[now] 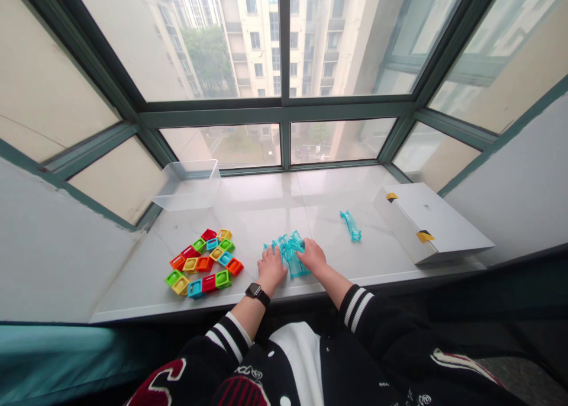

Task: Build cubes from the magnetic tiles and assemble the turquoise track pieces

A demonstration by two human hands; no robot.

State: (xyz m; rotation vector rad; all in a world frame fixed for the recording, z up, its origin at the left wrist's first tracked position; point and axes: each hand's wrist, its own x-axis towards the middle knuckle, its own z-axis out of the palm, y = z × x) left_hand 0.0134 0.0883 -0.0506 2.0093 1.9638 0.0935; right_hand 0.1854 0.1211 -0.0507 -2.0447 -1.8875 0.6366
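Observation:
In the head view a cluster of clear turquoise plastic pieces (293, 258) lies on the white sill between my two hands. My left hand (272, 268), with a black watch on the wrist, rests at the cluster's left side, fingers apart and fingertips touching the pieces. On the other side, my right hand (313, 255) is closed on the right edge of a turquoise plastic piece; some of its fingers are hidden. One separate long turquoise piece (351, 226) lies apart to the right, beyond my right hand.
Several colourful square plastic pieces (204, 264) are spread in joined rows at left. Behind them a clear plastic bin (190, 187) stands by the window. A white box (437, 222) with yellow-and-black tabs sits at right. The marble sill's front edge (133, 311) runs close to me.

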